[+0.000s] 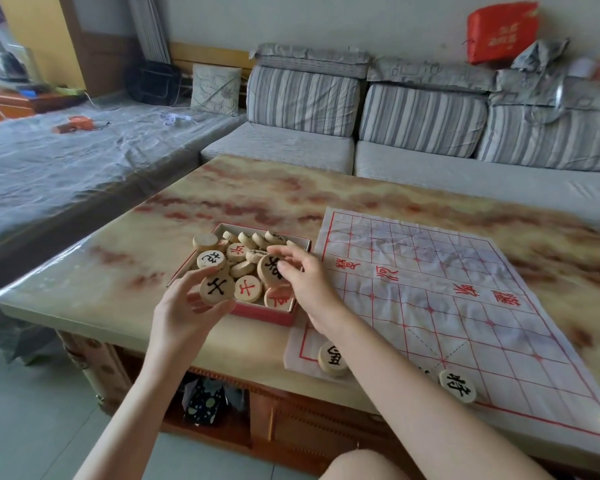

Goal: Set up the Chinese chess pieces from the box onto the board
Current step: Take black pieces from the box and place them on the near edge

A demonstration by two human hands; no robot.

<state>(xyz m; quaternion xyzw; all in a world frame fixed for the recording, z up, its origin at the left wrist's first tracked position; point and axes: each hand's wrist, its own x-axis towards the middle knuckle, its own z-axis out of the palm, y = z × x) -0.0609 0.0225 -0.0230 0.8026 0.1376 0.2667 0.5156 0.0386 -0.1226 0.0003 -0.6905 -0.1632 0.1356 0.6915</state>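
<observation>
Wooden matt pieces [246,268] in a card box [267,315], creased cloth-like board [465,271], glossy marble-look table [222,188], striped fabric sofa [361,109].

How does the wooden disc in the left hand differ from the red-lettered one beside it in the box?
The round pale wooden disc with the black character is pinched by the left hand at the box's near edge; the round pale wooden disc with the red character lies loose in the red cardboard box. Characters differ: black against red. Both are flat rounds of similar size, faces up.
</observation>
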